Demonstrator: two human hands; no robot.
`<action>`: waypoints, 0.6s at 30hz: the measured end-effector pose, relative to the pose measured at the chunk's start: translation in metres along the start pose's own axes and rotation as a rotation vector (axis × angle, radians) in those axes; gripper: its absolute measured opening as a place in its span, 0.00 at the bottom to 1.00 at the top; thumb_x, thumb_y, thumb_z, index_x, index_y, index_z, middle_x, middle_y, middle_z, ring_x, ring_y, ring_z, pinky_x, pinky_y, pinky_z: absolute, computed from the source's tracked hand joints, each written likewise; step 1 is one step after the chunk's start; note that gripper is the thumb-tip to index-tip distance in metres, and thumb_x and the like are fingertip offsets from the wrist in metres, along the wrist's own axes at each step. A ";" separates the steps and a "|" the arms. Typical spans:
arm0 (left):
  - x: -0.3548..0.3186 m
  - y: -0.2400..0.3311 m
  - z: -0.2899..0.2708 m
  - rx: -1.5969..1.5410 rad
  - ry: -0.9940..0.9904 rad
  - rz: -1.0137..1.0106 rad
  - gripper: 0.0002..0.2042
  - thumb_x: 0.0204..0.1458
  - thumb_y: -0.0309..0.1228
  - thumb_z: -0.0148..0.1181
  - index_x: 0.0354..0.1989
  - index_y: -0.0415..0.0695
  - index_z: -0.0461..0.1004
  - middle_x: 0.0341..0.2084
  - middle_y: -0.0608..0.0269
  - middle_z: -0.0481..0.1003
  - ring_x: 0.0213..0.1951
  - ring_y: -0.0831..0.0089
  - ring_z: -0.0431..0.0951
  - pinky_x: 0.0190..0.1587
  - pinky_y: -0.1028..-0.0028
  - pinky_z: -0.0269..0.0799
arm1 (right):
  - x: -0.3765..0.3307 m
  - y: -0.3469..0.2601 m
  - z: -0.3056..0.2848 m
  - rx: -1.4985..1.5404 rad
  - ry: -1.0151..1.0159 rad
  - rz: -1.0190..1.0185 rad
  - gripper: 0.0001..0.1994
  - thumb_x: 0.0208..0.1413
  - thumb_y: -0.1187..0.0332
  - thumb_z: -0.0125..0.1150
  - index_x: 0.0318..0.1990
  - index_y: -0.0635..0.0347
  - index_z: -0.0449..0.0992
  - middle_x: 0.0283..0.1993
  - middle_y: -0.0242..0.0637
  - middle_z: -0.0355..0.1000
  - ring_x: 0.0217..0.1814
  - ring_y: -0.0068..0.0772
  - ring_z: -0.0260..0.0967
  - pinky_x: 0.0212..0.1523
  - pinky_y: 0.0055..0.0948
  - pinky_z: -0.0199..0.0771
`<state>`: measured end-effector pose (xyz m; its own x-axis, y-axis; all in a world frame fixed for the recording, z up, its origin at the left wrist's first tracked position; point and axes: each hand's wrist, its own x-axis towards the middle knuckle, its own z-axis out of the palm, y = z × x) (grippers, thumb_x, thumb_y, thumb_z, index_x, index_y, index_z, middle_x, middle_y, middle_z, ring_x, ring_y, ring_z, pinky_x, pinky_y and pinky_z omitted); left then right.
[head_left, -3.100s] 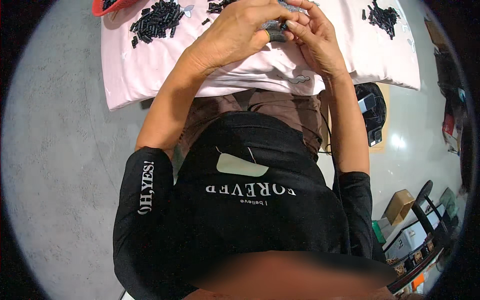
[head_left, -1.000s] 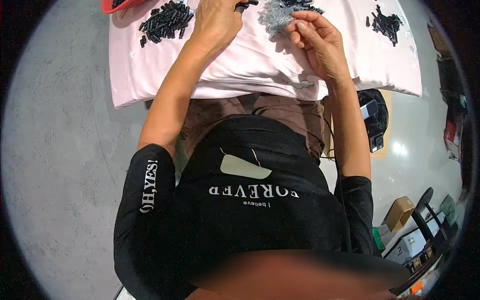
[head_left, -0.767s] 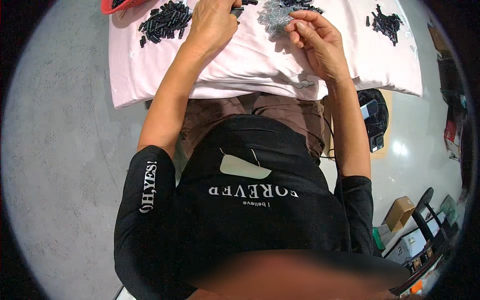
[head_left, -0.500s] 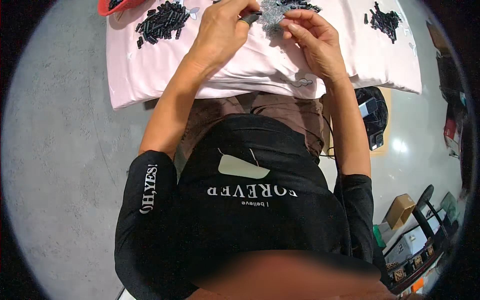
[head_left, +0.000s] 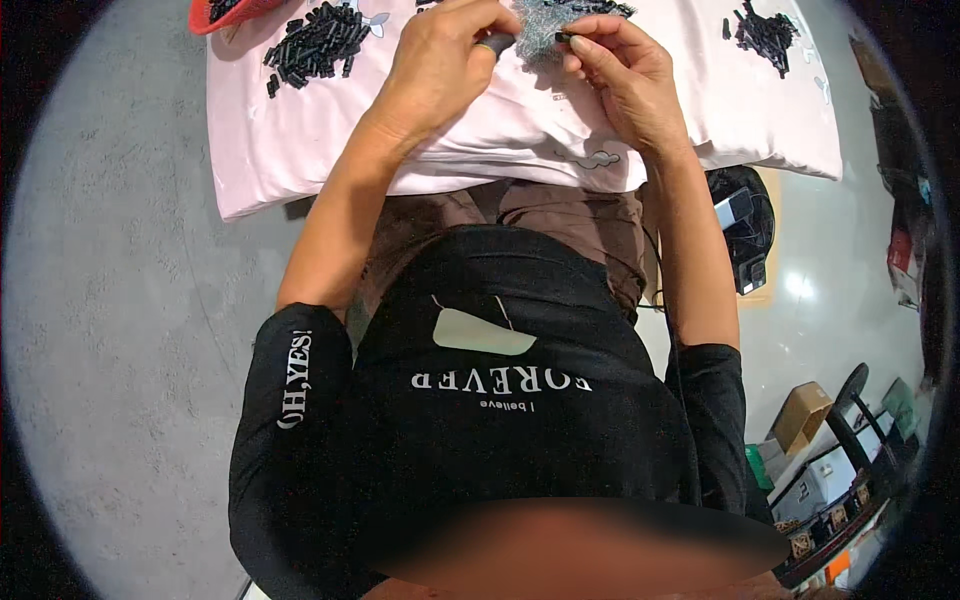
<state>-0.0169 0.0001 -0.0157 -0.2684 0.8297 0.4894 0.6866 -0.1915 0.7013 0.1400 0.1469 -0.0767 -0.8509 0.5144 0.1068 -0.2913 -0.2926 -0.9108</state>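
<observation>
My right hand (head_left: 635, 85) pinches a small black tube-like piece (head_left: 563, 38) between thumb and forefinger, at the near right of a heap of thin silvery bits (head_left: 540, 22). Left of that heap is my left hand (head_left: 440, 70), its fingers curled closed and a dark cover (head_left: 497, 42) on one fingertip. What those left fingers hold, if anything, cannot be made out. Beyond the silvery heap lie more black pieces (head_left: 600, 8), partly cut off by the frame's top edge.
A pink cloth (head_left: 290, 150) covers the work surface. Piles of black pieces lie at left (head_left: 318, 45) and right (head_left: 768, 40). A red basket (head_left: 235, 14) stands at the far left. On the floor at right are a black bag (head_left: 745, 215) and a cardboard box (head_left: 802, 418).
A black piece at my left fingertips no longer shows there. One now shows between my right thumb and forefinger. Both hands stay in nearly the same place.
</observation>
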 end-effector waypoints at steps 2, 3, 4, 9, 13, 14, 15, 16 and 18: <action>0.001 0.027 -0.008 0.183 -0.155 -0.183 0.09 0.51 0.14 0.57 0.40 0.36 0.74 0.31 0.50 0.76 0.32 0.57 0.79 0.35 0.65 0.73 | 0.001 0.002 -0.001 0.014 0.004 -0.004 0.09 0.63 0.76 0.59 0.49 0.65 0.77 0.39 0.36 0.77 0.37 0.21 0.73 0.42 0.18 0.75; -0.006 0.011 -0.003 0.218 -0.128 -0.063 0.10 0.46 0.15 0.56 0.38 0.38 0.76 0.31 0.52 0.76 0.33 0.56 0.78 0.37 0.64 0.73 | 0.001 0.002 -0.003 0.040 -0.005 -0.016 0.09 0.63 0.76 0.59 0.50 0.66 0.76 0.40 0.36 0.77 0.38 0.21 0.73 0.42 0.18 0.75; -0.014 -0.004 0.003 0.252 -0.100 0.058 0.12 0.42 0.16 0.54 0.35 0.40 0.78 0.31 0.53 0.76 0.35 0.54 0.78 0.40 0.62 0.74 | 0.002 0.004 -0.004 0.066 -0.014 -0.027 0.09 0.63 0.76 0.59 0.50 0.66 0.76 0.40 0.37 0.77 0.38 0.21 0.73 0.42 0.18 0.75; -0.018 -0.003 0.012 0.257 -0.140 0.016 0.11 0.44 0.17 0.55 0.34 0.41 0.78 0.32 0.54 0.75 0.38 0.52 0.77 0.43 0.59 0.73 | 0.011 0.013 0.000 0.375 -0.169 -0.205 0.06 0.64 0.74 0.58 0.47 0.63 0.74 0.33 0.35 0.75 0.30 0.22 0.72 0.33 0.19 0.74; -0.019 -0.007 0.017 0.292 -0.140 0.033 0.10 0.44 0.18 0.55 0.34 0.42 0.79 0.31 0.54 0.75 0.39 0.52 0.77 0.43 0.57 0.73 | 0.003 -0.003 0.006 0.308 0.118 0.042 0.04 0.65 0.74 0.58 0.44 0.63 0.74 0.33 0.35 0.75 0.30 0.22 0.71 0.32 0.18 0.73; -0.019 -0.008 0.017 0.308 -0.137 0.042 0.10 0.44 0.18 0.55 0.34 0.42 0.79 0.31 0.55 0.75 0.39 0.52 0.77 0.43 0.57 0.73 | 0.003 -0.005 0.007 0.308 0.117 0.042 0.04 0.65 0.74 0.58 0.44 0.63 0.74 0.33 0.35 0.75 0.30 0.22 0.71 0.32 0.18 0.73; -0.019 -0.007 0.016 0.310 -0.136 0.040 0.10 0.44 0.18 0.55 0.34 0.42 0.79 0.31 0.55 0.75 0.39 0.52 0.77 0.43 0.57 0.73 | 0.002 -0.007 0.009 0.298 0.129 0.066 0.04 0.64 0.74 0.58 0.44 0.63 0.74 0.33 0.35 0.75 0.30 0.21 0.71 0.32 0.18 0.73; -0.021 -0.006 0.014 0.318 -0.135 0.005 0.10 0.44 0.18 0.55 0.34 0.42 0.79 0.32 0.55 0.75 0.39 0.52 0.77 0.44 0.57 0.73 | 0.002 -0.008 0.010 0.287 0.140 0.090 0.04 0.64 0.75 0.58 0.43 0.63 0.74 0.33 0.35 0.75 0.30 0.21 0.71 0.32 0.18 0.73; -0.018 -0.004 0.017 0.313 -0.145 -0.016 0.10 0.44 0.18 0.55 0.33 0.42 0.79 0.32 0.55 0.76 0.39 0.51 0.77 0.44 0.57 0.73 | 0.019 0.024 -0.007 0.474 -0.101 -0.135 0.04 0.63 0.76 0.59 0.44 0.63 0.74 0.33 0.34 0.75 0.30 0.21 0.71 0.33 0.18 0.73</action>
<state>-0.0037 -0.0050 -0.0362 -0.1976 0.9017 0.3845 0.8631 -0.0260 0.5044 0.1198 0.1554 -0.0995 -0.8233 0.4990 0.2705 -0.5481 -0.5752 -0.6073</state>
